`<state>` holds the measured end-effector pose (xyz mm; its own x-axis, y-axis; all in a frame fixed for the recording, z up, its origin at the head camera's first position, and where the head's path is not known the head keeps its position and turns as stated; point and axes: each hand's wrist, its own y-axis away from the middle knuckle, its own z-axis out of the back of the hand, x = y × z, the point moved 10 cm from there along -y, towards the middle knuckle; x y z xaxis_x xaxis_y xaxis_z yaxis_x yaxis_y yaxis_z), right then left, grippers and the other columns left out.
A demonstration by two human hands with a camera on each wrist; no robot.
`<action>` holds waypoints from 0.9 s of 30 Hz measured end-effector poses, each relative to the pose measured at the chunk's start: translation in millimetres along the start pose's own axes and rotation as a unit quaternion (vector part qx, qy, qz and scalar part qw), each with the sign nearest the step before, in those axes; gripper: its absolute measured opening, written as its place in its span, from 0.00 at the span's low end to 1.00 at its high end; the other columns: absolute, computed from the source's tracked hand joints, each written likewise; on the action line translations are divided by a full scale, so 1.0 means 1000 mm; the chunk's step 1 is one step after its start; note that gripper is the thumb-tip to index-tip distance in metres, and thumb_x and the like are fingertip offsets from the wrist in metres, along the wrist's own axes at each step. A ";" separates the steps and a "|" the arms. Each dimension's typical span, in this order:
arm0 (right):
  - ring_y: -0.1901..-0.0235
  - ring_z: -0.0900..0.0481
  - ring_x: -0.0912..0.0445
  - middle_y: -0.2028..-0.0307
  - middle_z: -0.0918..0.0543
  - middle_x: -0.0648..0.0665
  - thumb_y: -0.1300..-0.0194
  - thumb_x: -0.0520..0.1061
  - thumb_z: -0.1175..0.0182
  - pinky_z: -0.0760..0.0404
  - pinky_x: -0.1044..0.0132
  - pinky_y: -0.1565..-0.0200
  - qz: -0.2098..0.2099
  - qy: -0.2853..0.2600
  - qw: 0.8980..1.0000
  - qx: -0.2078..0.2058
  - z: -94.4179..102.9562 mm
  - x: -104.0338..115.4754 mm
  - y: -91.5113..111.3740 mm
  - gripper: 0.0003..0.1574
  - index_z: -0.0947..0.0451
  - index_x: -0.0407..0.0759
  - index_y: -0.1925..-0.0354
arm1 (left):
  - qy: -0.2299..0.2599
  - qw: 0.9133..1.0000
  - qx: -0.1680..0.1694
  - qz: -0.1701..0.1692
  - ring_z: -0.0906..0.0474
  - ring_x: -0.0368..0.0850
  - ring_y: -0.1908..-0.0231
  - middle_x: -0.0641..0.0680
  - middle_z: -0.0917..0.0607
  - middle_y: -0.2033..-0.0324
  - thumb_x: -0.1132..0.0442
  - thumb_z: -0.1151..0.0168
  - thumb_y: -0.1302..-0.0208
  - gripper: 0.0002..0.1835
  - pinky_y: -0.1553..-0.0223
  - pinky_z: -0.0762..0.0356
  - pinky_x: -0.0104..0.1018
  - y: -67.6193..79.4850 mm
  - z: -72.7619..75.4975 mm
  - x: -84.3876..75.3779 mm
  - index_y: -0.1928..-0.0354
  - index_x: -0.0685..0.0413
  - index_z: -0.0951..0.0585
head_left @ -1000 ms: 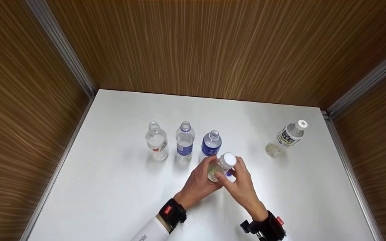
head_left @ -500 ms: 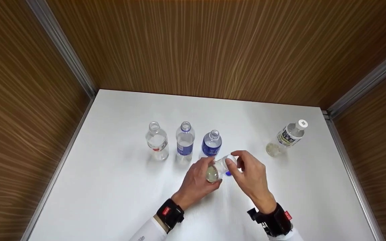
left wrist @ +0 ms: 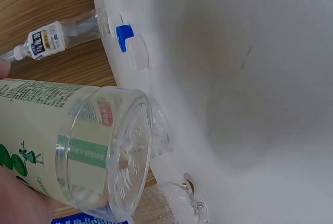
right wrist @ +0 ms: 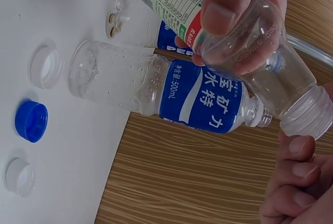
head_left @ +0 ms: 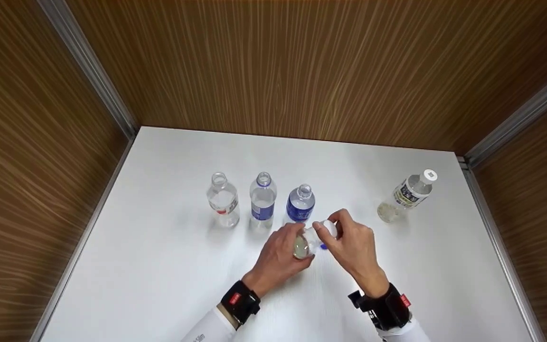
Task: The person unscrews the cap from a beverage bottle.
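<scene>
My left hand [head_left: 276, 261] grips a clear plastic bottle [left wrist: 57, 140] with a pale green label, tilted above the table. At the bottle's neck my right hand [head_left: 356, 247] pinches the white cap [head_left: 331, 228] between thumb and fingers. The right wrist view shows the threaded neck [right wrist: 307, 112] next to my right fingertips; how far the cap sits on it cannot be told. Just behind the hands stands an uncapped bottle with a blue label [right wrist: 197, 96]. Below lie a blue cap [right wrist: 31, 121] and two whitish caps [right wrist: 47, 67] on the tabletop.
Two more uncapped bottles stand to the left, one with a red-marked label [head_left: 223, 204], one blue-labelled [head_left: 262, 204]. A white-capped bottle [head_left: 407, 194] stands at the right. Wood-grain panels [head_left: 273, 71] wall the white table [head_left: 159, 285] at the back and sides.
Over the past second my right hand has shifted from the bottle's side to its cap. The bottle has tipped further right, and the right fingers have since turned slightly on the cap.
</scene>
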<state>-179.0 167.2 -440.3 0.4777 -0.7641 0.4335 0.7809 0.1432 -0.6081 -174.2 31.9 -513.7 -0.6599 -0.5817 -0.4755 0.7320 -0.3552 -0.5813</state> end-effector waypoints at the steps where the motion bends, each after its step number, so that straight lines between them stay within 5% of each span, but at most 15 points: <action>1: 0.87 0.39 0.65 0.87 0.34 0.56 0.41 0.56 0.34 0.42 0.68 0.85 -0.001 -0.007 1.000 0.005 -0.001 0.000 0.000 0.19 0.27 0.44 0.67 | 0.005 1.000 0.004 -0.001 0.24 0.42 0.59 0.49 0.22 0.58 0.51 0.25 0.54 0.36 0.55 0.25 0.36 0.000 -0.001 0.000 0.45 0.57 0.30; 16: 0.86 0.38 0.67 0.85 0.32 0.60 0.45 0.46 0.31 0.40 0.72 0.85 0.021 -0.071 0.997 0.017 -0.002 0.002 -0.002 0.14 0.27 0.43 0.70 | 0.101 0.988 0.113 0.016 0.24 0.41 0.55 0.49 0.23 0.52 0.51 0.25 0.52 0.37 0.52 0.26 0.33 -0.004 -0.009 0.007 0.44 0.53 0.33; 27: 0.86 0.38 0.66 0.86 0.32 0.58 0.42 0.49 0.33 0.40 0.72 0.85 0.039 -0.096 0.994 0.017 0.000 0.006 -0.001 0.15 0.28 0.43 0.71 | 0.164 0.975 0.145 0.025 0.24 0.39 0.56 0.47 0.22 0.54 0.53 0.24 0.53 0.37 0.54 0.26 0.29 -0.003 -0.009 0.009 0.43 0.54 0.32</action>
<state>-177.6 162.7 -437.1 0.6025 -0.6160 0.5074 0.7504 0.2208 -0.6230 -184.0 34.6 -522.1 -0.6068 -0.3544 -0.7115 0.7498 -0.5524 -0.3642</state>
